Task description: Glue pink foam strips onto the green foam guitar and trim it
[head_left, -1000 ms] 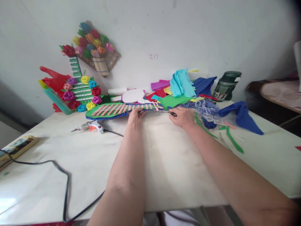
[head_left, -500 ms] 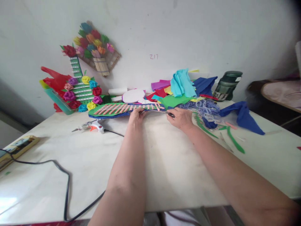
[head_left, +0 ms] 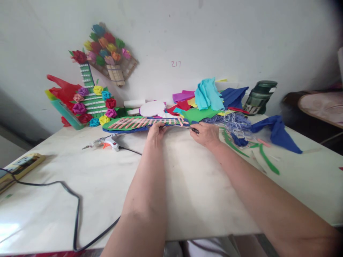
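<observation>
A long board (head_left: 125, 123), green on top with slanting pink strips and pale threads and blue along its edge, lies across the far middle of the table. My left hand (head_left: 157, 132) has closed on its near edge, thumb on top. My right hand (head_left: 205, 132) is wrapped round the black handle of scissors (head_left: 195, 130), whose thin metal blades point left along the board's near edge. The blade tips come close to my left fingers; whether they cut into anything there is too small to tell.
A hot glue gun (head_left: 112, 144) lies on the left, its black cord (head_left: 77, 210) looping over the table near a power strip (head_left: 23, 167). Paper-flower crafts (head_left: 96, 103) stand at the back. Tangled yarn (head_left: 233, 123), cloth pieces (head_left: 209, 94), green scraps (head_left: 268, 160) and a dark bottle (head_left: 259, 98) lie right.
The left end of the board has shifted slightly right and up. Both hands stay almost in place, with the same grips.
</observation>
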### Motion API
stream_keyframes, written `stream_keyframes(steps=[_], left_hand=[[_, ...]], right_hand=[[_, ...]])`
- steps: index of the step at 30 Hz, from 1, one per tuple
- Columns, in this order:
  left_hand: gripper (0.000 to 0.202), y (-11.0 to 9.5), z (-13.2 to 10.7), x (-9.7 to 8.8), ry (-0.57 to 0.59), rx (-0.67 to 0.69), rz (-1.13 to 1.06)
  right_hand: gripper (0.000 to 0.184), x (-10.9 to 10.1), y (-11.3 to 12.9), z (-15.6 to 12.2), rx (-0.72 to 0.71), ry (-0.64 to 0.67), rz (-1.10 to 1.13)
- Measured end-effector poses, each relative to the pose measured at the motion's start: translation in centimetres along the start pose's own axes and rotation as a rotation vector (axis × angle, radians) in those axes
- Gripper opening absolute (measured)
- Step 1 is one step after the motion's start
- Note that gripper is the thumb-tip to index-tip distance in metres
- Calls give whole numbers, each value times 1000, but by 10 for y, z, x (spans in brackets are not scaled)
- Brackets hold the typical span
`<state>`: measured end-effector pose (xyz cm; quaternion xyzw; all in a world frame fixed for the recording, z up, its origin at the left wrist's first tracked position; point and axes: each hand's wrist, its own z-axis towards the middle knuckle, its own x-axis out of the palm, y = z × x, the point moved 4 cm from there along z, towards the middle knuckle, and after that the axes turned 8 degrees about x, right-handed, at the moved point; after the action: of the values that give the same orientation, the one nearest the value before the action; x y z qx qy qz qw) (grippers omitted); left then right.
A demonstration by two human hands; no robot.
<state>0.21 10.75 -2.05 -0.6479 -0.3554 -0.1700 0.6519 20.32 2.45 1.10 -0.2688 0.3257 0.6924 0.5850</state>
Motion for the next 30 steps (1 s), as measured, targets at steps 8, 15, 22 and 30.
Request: stream_keyframes(steps=[8,15,22,30], left_hand=[[25,0,-1,0,5,6,9],[25,1,1,-1,20,12,37],[25,1,1,0,11,-3,48],[26,2,-1,0,38,25,32]], right_hand=[[36,2,1,2,-14,25,-24],[38,1,7,2,-12,106,-73],[40,2,16,0,-12,156,-130],[41,6,18,-2,-3,144,-150]])
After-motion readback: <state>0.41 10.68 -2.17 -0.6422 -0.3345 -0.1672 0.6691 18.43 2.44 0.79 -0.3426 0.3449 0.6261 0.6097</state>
